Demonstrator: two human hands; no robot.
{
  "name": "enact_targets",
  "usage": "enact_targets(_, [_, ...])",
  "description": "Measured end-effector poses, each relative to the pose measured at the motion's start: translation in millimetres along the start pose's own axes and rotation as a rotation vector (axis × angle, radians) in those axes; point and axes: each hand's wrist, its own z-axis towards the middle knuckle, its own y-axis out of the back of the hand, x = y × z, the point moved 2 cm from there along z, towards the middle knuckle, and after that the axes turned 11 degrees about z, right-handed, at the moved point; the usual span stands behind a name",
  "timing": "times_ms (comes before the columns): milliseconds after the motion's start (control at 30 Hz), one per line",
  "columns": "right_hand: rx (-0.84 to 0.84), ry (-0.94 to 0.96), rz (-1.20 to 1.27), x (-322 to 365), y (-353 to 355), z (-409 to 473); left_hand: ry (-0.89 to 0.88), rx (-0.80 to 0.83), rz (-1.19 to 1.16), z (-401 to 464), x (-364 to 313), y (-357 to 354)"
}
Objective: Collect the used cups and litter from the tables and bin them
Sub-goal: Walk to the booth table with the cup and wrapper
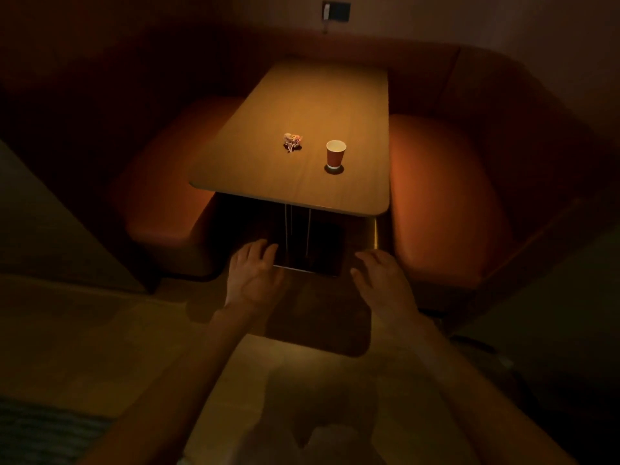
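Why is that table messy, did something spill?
No spill shows. A crumpled wrapper lies loose near the middle of the table, and a red cup stands upright to its right on a dark coaster. Both hands, left and right, are open and empty.

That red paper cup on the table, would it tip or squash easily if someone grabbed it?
Probably both. The red paper cup stands upright, taller than its narrow base, so a sideways nudge may topple it. It looks like thin paper, so likely light and easily crushed. Whether liquid remains inside cannot be seen.
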Motion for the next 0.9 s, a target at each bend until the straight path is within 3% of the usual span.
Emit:
enact_targets(300, [0.132,0.004,0.02,-53.1,-34.5,169.6,0.014,0.052,0.089,164.2,3.7,-46.0])
enact_targets(633, [0.022,-0.011,0.037,-78.1,-52.4,357.6,-0.083,0.07,0.174,359.5,26.0,-60.6])
enact_targets(900, [-0.133,-0.234,0.33,-129.9,-88.4,459.4,-0.009,0.157,0.03,464.0,38.0,-107.0])
